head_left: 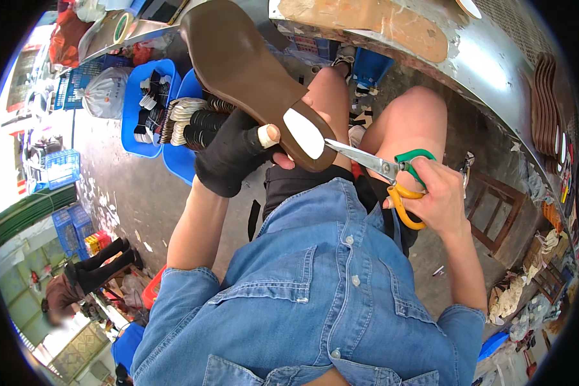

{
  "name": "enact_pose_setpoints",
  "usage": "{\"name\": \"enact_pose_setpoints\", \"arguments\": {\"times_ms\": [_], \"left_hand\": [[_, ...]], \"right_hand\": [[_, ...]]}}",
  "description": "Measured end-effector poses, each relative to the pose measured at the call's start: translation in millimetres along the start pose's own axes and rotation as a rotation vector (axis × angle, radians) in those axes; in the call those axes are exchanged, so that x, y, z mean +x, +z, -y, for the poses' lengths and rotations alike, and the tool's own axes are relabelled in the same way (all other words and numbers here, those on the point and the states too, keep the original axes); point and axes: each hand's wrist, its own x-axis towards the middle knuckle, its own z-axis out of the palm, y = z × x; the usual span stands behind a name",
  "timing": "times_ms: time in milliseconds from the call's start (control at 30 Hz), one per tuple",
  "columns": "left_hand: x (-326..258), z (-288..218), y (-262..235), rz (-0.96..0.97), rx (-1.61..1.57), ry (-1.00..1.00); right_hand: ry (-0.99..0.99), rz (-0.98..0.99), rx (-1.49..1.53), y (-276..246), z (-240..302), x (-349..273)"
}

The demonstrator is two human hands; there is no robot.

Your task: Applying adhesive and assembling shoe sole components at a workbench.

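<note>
My left hand, in a black fingerless glove with a wrapped thumb, grips a brown shoe sole by its heel end. The sole is held up above my lap, its toe end pointing to the upper left. A white oval patch lies on its heel part. In my right hand is a pair of scissors with one green and one yellow handle loop. The blades look nearly closed, and their tip points at the sole's heel edge beside the white patch. Whether the tip touches the edge I cannot tell.
A metal-topped bench curves across the front, with a stack of brown soles at its right. Blue bins of soles stand on the floor to the left. A wooden stool is at the right. Another person is at the far left.
</note>
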Motion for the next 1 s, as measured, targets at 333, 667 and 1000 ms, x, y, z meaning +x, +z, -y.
{"name": "enact_pose_setpoints", "arguments": {"times_ms": [333,667,1000], "left_hand": [[2,-1,1,0.08,-0.069,-0.07],[4,1,4,0.026,-0.078,-0.187],[15,-12,11,0.122,-0.221,-0.076]], "right_hand": [[0.089,0.133,0.138,-5,3,-15],[0.02,0.038,-0.078,-11,11,-15],[0.22,0.005,0.042,-35,-5,6]]}}
